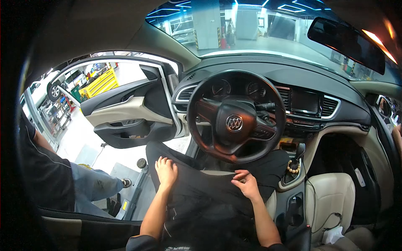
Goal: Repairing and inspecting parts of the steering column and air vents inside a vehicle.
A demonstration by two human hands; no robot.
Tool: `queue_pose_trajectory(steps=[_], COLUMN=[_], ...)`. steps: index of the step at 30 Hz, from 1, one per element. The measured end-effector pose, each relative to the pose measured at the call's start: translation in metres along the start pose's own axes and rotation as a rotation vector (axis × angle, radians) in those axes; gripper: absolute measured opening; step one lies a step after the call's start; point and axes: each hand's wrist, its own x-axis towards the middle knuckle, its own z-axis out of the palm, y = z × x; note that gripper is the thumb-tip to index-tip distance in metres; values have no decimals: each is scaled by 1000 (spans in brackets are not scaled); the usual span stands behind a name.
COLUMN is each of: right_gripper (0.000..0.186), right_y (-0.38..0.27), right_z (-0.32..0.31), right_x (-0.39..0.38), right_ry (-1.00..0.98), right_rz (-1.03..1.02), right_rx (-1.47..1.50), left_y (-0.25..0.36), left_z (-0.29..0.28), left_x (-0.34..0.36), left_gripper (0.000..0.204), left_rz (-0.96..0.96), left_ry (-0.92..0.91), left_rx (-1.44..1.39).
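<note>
I sit in a car's driver seat, behind a black steering wheel [237, 157]. My left hand [166, 171] lies flat on my left thigh in dark trousers [190, 184], fingers stretched out, holding nothing. Over my right thigh, my right hand [247, 185] is loosely bent with thumb and fingers apart. Nothing shows in it. Neither hand touches the wheel. To the right of my right hand stands the gear lever [300, 150], with a string of beads [293, 168] beside its base.
The driver's door [125, 109] stands wide open. Outside it a person in jeans [90, 184] stands close by. A yellow tool cabinet [100, 85] is farther off. At right are the passenger seat [331, 194] with a black cable [331, 218], a white tissue [333, 235] and another person's hand [397, 134].
</note>
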Motion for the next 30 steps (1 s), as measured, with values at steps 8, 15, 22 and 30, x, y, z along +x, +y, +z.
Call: queue_pose_trajectory(steps=[8,15,22,30], right_gripper=[17,17,17,19], right_y=[-12,0,1,-9], right_z=[-2,2,1,0], right_x=[-1,2,4,2], right_ry=[-125,6,-40,-54], right_rz=[-160,-77,33,26], right_rx=[-201,-167,48,-48], left_y=[-3,0,-2,-1], left_z=[1,-2,2,2], left_x=[-1,0,-1,2], left_gripper=[23,23,22,21], left_rz=[-4,-8,-3,-1], left_ry=[15,-3,14,23], left_rx=[-9,-6,1,-6])
